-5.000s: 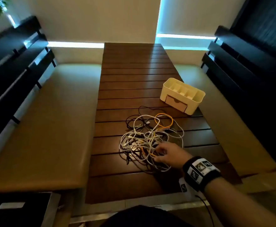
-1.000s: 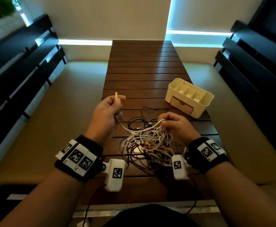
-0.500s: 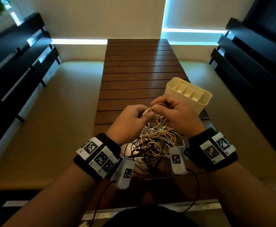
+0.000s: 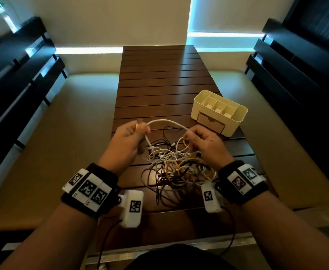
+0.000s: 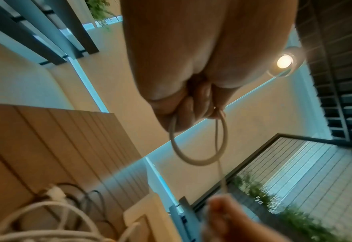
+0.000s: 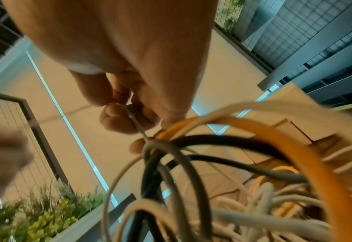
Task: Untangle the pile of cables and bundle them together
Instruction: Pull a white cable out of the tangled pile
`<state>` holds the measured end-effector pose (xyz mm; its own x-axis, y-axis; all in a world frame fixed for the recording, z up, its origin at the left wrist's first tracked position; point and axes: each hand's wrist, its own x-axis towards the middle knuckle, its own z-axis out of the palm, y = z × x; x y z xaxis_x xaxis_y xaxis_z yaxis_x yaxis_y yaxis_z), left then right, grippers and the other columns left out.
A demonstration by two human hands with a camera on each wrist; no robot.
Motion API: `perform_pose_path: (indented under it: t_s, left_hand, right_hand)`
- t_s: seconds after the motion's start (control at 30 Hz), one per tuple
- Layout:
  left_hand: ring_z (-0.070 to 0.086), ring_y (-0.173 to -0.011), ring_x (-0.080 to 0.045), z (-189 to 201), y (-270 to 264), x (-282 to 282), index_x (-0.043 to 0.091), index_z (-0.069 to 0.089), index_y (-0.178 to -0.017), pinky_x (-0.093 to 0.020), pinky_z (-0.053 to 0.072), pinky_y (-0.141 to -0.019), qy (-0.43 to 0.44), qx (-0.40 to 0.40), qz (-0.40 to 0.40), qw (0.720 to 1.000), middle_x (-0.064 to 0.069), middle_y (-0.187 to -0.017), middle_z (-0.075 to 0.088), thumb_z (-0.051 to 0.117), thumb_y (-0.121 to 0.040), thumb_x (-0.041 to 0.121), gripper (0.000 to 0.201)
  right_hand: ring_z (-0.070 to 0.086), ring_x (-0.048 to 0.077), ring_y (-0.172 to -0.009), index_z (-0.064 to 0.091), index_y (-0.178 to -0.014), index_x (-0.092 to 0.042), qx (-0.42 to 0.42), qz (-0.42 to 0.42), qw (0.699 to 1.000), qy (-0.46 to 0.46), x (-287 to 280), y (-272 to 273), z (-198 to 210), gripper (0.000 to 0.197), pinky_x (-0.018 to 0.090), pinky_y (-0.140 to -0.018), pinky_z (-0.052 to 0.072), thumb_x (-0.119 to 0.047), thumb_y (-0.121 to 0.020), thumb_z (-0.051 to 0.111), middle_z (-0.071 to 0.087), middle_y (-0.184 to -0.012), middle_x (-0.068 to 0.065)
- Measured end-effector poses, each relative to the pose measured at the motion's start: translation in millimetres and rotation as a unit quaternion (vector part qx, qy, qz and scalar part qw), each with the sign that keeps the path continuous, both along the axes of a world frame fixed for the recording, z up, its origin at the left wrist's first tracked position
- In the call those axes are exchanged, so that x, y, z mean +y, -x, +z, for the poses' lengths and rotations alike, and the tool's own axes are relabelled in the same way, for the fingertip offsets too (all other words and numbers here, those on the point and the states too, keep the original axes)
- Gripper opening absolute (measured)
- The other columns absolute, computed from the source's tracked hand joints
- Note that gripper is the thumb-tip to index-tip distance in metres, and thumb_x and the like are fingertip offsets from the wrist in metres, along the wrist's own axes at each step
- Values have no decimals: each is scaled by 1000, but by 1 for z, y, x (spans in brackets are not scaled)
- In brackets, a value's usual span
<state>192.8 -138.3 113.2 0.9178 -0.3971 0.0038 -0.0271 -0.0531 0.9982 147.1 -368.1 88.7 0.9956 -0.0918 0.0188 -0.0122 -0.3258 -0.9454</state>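
Note:
A tangle of white, orange and black cables point(image 4: 176, 165) lies on the slatted wooden table point(image 4: 159, 84) between my wrists. A white cable point(image 4: 166, 121) arcs from one hand to the other above the pile. My left hand point(image 4: 138, 129) pinches one end of it, plug sticking up, and in the left wrist view a small loop of white cable point(image 5: 198, 140) hangs from those curled fingers point(image 5: 183, 111). My right hand point(image 4: 193, 136) pinches the same white cable point(image 6: 135, 122) where it enters the tangle point(image 6: 222, 180), whose orange and black loops crowd that view.
A cream desk organiser point(image 4: 219, 112) with compartments and a small drawer stands on the table just beyond my right hand. Padded benches point(image 4: 66, 133) run along both sides of the table, with dark slatted backs point(image 4: 13, 78). The far half of the table is bare wood.
My hands have drawn apart, the left going left with the plug end, so a white cable now spans between them. Five seconds ago only my right hand touched the pile.

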Motion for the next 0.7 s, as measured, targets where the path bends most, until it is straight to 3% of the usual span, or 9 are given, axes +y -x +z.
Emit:
perform_pose_path:
  t_s: [0.07,0.1,0.17,0.23,0.33,0.47,0.6,0.7]
  left_hand:
    - [35,-52,-13,-11,1,6,16,64,-85,-29,32,-54,-165,-19,-17,986,6,-58,42,43,-105,27,32]
    - [39,-55,-12,-12,2,7,19,67,-86,-29,34,-57,-255,-30,-34,966,8,-63,46,43,-104,29,32]
    - [48,-70,-11,-10,3,5,21,70,-92,-29,37,-66,-353,-59,-39,933,10,-80,55,43,-104,31,31]
    - [52,-75,-13,0,3,3,17,69,-101,-32,41,-69,-346,-89,26,934,7,-95,57,41,-105,31,31]
    - [50,-63,-19,23,3,-1,15,63,-94,-35,42,-58,-258,-152,118,947,0,-78,58,41,-105,33,30]
    - [61,-86,-20,32,8,-19,14,66,-104,-38,49,-76,-269,-198,58,941,-4,-95,68,41,-105,34,32]
    - [63,-76,-15,25,16,-35,15,66,-88,-35,49,-70,-279,-169,-35,945,1,-83,69,44,-104,30,31]
    - [53,-59,-6,29,21,-38,16,62,-84,-24,43,-58,-257,-166,-32,951,5,-71,62,43,-105,26,30]
  right_hand:
    - [55,16,-69,67,-91,-24,-37,-25,999,4,-1,0,17,18,42,-70,51,-24,-101,52,58,-72,-7]
    - [58,18,-73,68,-92,-23,-61,-29,998,4,-1,-1,25,17,41,-72,52,-23,-100,53,61,-74,-9]
    - [63,24,-84,70,-94,-22,-102,-25,994,20,0,-2,38,14,40,-77,53,-23,-98,57,66,-86,-2]
    - [63,22,-85,69,-94,-22,-109,-4,991,76,3,-5,40,11,36,-76,53,-23,-97,58,66,-88,-1]
    - [60,11,-80,65,-91,-25,-77,40,985,147,9,-5,26,10,27,-72,48,-22,-97,59,62,-86,-7]
    - [57,-2,-76,66,-91,-24,-94,53,981,158,16,-5,21,8,11,-68,42,-19,-96,61,61,-84,-11]
    - [54,-2,-76,68,-90,-19,-170,53,968,175,21,-11,35,7,8,-67,40,-15,-94,63,58,-82,-12]
    - [56,0,-77,67,-92,-17,-183,44,967,170,18,-12,38,5,10,-68,43,-18,-94,63,60,-83,-11]
